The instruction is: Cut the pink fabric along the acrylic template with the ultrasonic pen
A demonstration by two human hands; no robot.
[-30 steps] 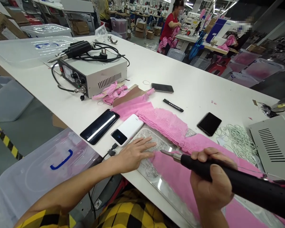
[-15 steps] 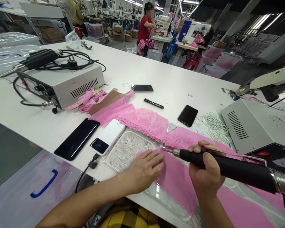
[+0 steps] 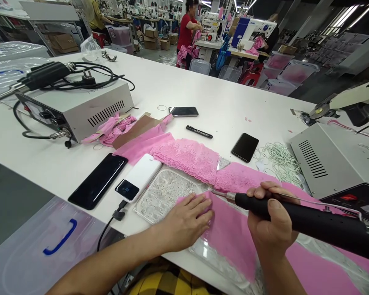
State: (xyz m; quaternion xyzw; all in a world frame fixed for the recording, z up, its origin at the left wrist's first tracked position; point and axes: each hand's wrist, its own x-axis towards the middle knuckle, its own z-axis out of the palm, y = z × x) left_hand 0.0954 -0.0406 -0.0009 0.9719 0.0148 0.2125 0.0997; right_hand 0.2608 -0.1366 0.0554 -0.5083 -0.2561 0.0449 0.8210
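My left hand (image 3: 187, 221) lies flat, fingers stretched out, on a piece of pink fabric (image 3: 230, 233), pressing it against a clear-topped board with a marbled silvery pattern (image 3: 169, 188). My right hand (image 3: 272, 221) is wrapped round the black handle of a handheld welding tool (image 3: 310, 221). Its narrow metal tip points left and sits at the fabric's upper edge, just beyond my left fingertips. Whether the tip touches the cloth, I cannot tell. Pink lace trim (image 3: 186, 157) lies in layers along the board's far side, and a second lace piece (image 3: 246, 176) continues to the right.
A grey control box (image 3: 95, 110) carries a similar tool (image 3: 43, 78) at left; another box (image 3: 329, 155) stands right. Phones (image 3: 98, 180), a white power bank (image 3: 144, 172), a marker (image 3: 199, 131) and pale green cords (image 3: 279, 162) lie around. A person in red (image 3: 186, 32) stands beyond.
The view has shifted slightly. My left hand stays flat on the fabric, and my right hand keeps its grip with the tip at nearly the same spot.
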